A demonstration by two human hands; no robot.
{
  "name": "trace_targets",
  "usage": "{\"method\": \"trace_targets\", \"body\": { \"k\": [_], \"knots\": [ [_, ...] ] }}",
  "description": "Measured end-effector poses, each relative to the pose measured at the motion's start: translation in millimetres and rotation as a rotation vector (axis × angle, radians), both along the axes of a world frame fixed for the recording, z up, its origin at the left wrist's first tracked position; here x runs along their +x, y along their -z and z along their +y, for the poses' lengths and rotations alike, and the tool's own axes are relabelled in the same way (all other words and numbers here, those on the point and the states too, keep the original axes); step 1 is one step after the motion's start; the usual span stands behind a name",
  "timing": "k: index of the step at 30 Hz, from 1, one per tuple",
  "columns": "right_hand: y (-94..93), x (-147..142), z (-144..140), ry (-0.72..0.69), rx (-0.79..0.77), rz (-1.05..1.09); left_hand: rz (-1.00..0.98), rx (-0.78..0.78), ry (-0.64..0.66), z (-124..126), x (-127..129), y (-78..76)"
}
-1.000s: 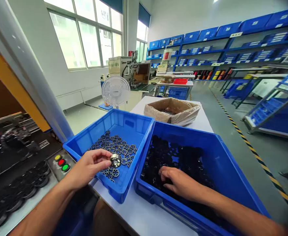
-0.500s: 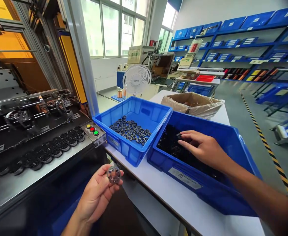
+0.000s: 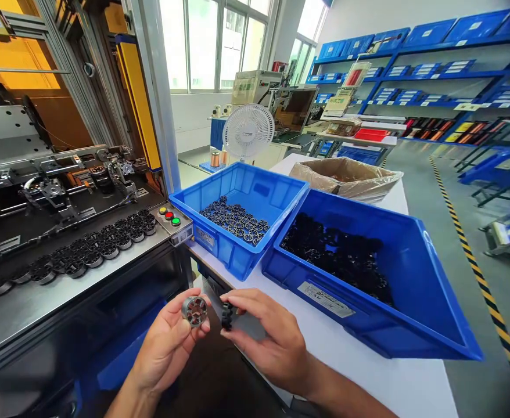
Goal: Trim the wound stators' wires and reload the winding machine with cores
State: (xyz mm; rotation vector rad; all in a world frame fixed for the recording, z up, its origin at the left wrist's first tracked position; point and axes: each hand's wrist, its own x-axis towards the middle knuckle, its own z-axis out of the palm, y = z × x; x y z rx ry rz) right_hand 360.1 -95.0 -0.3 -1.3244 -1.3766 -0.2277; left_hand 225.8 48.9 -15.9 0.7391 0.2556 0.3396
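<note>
At the lower centre of the head view, in front of the white table [image 3: 368,377], both bare hands are raised close together. The left hand [image 3: 168,342] grasps a small grey metal ring part [image 3: 194,310]: the thumb presses on its 3 o'clock side and the fingertips [image 3: 184,326] support it from 7 o'clock, with its spoked face turned toward the camera. Just beside it, at its 3 o'clock, the right hand [image 3: 268,339] pinches a small black toothed part [image 3: 226,316] between thumb and forefinger; the part projects from the fingertips at the hand's 9 o'clock edge. The two parts are near one another, and whether they touch cannot be told. At 1 o'clock from the hands stands a large blue bin [image 3: 416,278] with a bed of black parts [image 3: 337,255], a white label on its near wall. At 12 o'clock stands a smaller blue bin [image 3: 276,188] with a layer of grey ring parts [image 3: 235,217]; the two bins stand touching along one side. Behind them, a brown box lined with plastic film [image 3: 346,177]. At 10 o'clock, a machine bench [image 3: 63,290] carries a curved row of dark round parts [image 3: 93,249], and a button panel [image 3: 171,217] with yellow, red and green buttons sits at its corner next to the smaller bin. A white fan [image 3: 248,130] stands further back.
</note>
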Motion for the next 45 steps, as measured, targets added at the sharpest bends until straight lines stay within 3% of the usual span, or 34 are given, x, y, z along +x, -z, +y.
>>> {"method": "trace_targets", "body": {
  "k": [6, 10, 16, 31, 45],
  "knots": [
    [5.4, -14, 8, -0.067, -0.003, 0.094, 0.038, 0.264, -0.014, -2, -9, 0.6],
    [10.9, -14, 9, -0.087, -0.027, 0.107, 0.056, 0.331, 0.027, -5, -11, -3.1],
    [10.2, -13, 12, -0.126, -0.004, 0.101, 0.150, 0.417, -0.118, -9, -13, -8.7],
    [12.8, -7, 13, -0.025, 0.057, -0.022, 0.208, 0.267, 0.019, -9, -12, -2.8],
    [13.8, 0, 10, -0.007, 0.063, -0.267, 0.252, 0.405, 0.011, 2, -12, -1.2]
  ]
}}
